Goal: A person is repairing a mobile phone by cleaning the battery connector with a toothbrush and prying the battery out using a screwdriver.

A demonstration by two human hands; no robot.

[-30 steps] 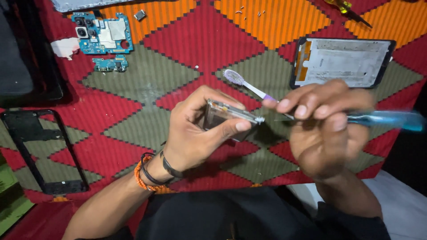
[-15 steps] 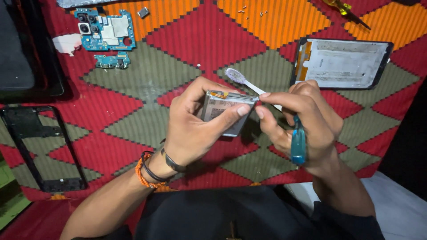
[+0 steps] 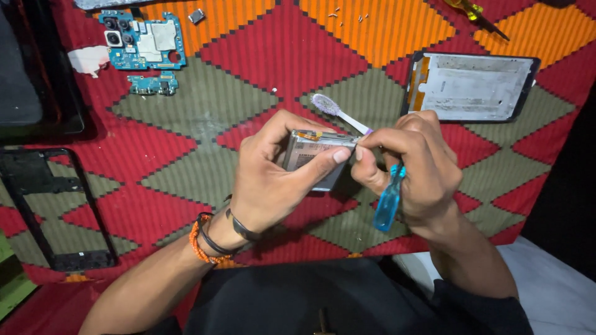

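My left hand (image 3: 273, 177) grips a flat grey phone battery (image 3: 313, 158) by its edges, held above the patterned cloth. My right hand (image 3: 419, 170) pinches the battery's top right corner with thumb and forefinger. Tucked in that same hand is a screwdriver with a clear blue handle (image 3: 389, 200), handle pointing down. A toothbrush (image 3: 338, 113) with a purple and white head sticks out from behind my right hand, bristles toward the upper left.
A phone screen frame (image 3: 472, 87) lies at the upper right. Blue circuit boards (image 3: 146, 43) lie at the upper left, a black phone frame (image 3: 53, 211) at the left. A yellow-handled screwdriver (image 3: 475, 13) and small screws (image 3: 347, 15) lie along the far edge.
My right hand turned the blue screwdriver from lying sideways to handle-down in the palm, and its fingers closed in on the battery's corner. The left hand kept its hold on the battery.
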